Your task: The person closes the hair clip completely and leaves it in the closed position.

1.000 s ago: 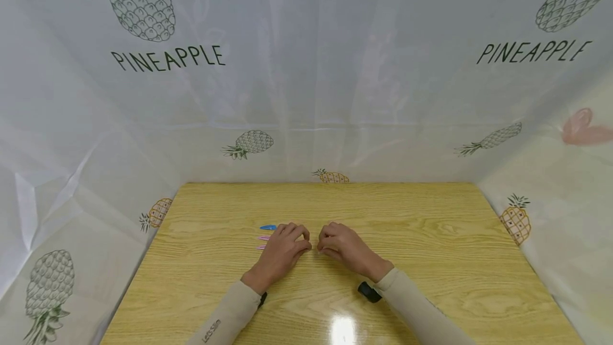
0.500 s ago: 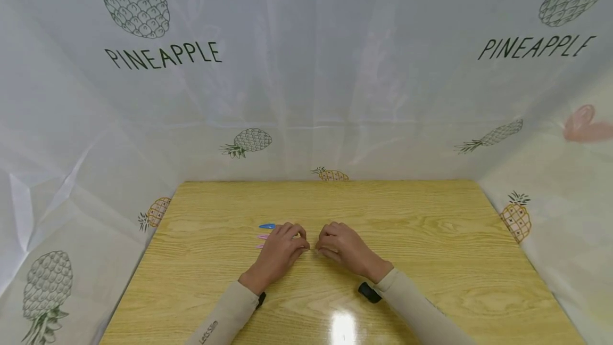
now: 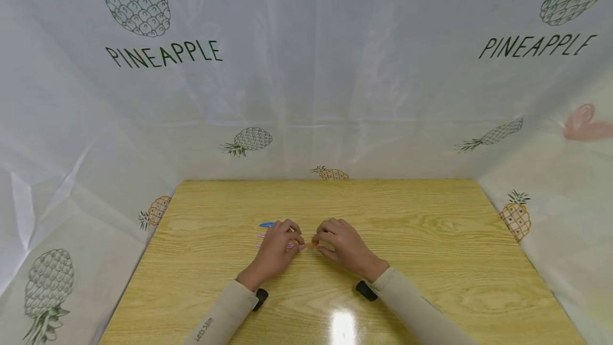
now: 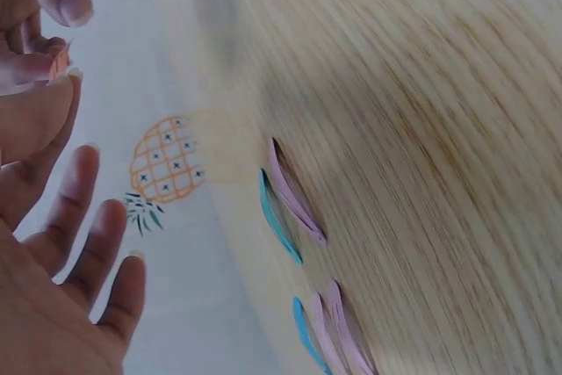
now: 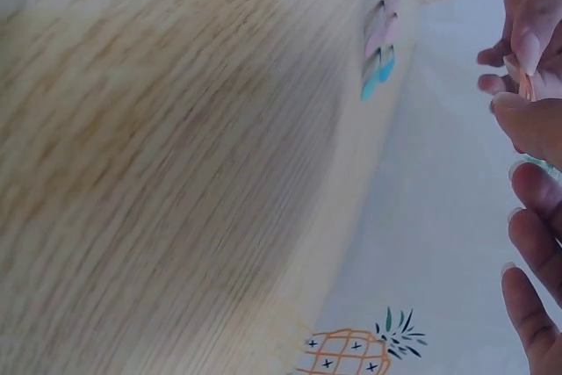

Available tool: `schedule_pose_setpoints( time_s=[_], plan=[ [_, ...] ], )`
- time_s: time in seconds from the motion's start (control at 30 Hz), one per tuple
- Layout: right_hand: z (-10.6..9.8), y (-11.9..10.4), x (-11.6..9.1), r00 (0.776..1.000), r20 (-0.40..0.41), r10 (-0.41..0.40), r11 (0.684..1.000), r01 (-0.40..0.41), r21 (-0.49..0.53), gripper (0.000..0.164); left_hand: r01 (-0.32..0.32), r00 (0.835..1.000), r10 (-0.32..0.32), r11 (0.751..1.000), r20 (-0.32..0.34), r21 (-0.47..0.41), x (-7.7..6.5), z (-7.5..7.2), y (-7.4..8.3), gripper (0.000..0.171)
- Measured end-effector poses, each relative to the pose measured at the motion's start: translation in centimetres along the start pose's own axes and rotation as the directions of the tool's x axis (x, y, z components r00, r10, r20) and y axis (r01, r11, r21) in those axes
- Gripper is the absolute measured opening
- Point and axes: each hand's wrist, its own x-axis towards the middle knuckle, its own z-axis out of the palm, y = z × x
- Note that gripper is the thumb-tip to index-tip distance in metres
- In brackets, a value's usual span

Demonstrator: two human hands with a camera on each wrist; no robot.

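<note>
An orange hair clip (image 3: 310, 245) spans the small gap between the two hands, low over the table in the head view. My left hand (image 3: 276, 249) pinches its left end between thumb and index finger. At the other end, the thumb and forefinger of my right hand (image 3: 344, 245) pinch it. Fingertips cover much of the clip (image 4: 59, 62) in the left wrist view, where the left hand's other fingers spread loosely. Beside and partly behind the left hand lie a blue hair clip (image 3: 266, 224) and pink hair clips (image 3: 261, 235).
The left wrist view shows several snap clips on the wood-grain table (image 4: 439, 129), among them a teal clip (image 4: 279, 217) and a pink clip (image 4: 297, 192). A white pineapple-print sheet (image 3: 306, 68) encloses the back and sides. Dark wrist camera mounts (image 3: 366, 290) sit below the wrists.
Both hands have drawn slightly apart, the left one a little leftward. The orange hair clip now shows between the fingertips, where it was barely visible before. The clips on the table stay put.
</note>
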Motion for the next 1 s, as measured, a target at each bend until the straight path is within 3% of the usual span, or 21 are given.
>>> schedule_pose_setpoints(
  time_s=[0.23, 0.4, 0.5, 0.63, 0.83, 1.0],
  plan=[
    [0.3, 0.0, 0.3, 0.998, -0.040, -0.043, 0.999, 0.041, -0.032, 0.034, 0.053, 0.997, -0.044, 0.988, 0.062, -0.142, 0.0, -0.5, 0.1, 0.010],
    [0.3, -0.1, 0.4, 0.998, -0.046, -0.040, 0.999, 0.039, -0.035, 0.033, 0.060, 0.997, -0.051, 0.987, 0.061, -0.151, -0.2, -0.5, 0.0, 0.007],
    [0.4, -0.2, 0.5, 0.999, -0.040, -0.018, 0.999, 0.016, -0.040, 0.031, 0.045, 0.999, -0.043, 0.995, 0.031, -0.089, -0.3, -0.4, 0.1, 0.003],
    [0.5, -0.3, 0.7, 0.999, -0.024, 0.027, 0.998, -0.029, -0.052, 0.027, 0.000, 0.999, 0.002, 0.998, -0.035, 0.056, -0.3, -0.3, 0.1, 0.012],
    [0.6, -0.5, 1.3, 0.997, -0.003, 0.081, 0.996, -0.081, -0.047, 0.020, -0.069, 0.988, 0.096, 0.974, -0.118, 0.214, -0.1, -0.2, -0.2, 0.016],
    [0.6, -0.7, 1.7, 0.992, 0.019, 0.122, 0.992, -0.121, -0.018, 0.020, -0.119, 0.976, 0.169, 0.944, -0.139, 0.309, 0.1, -0.3, -0.8, 0.016]
  ],
)
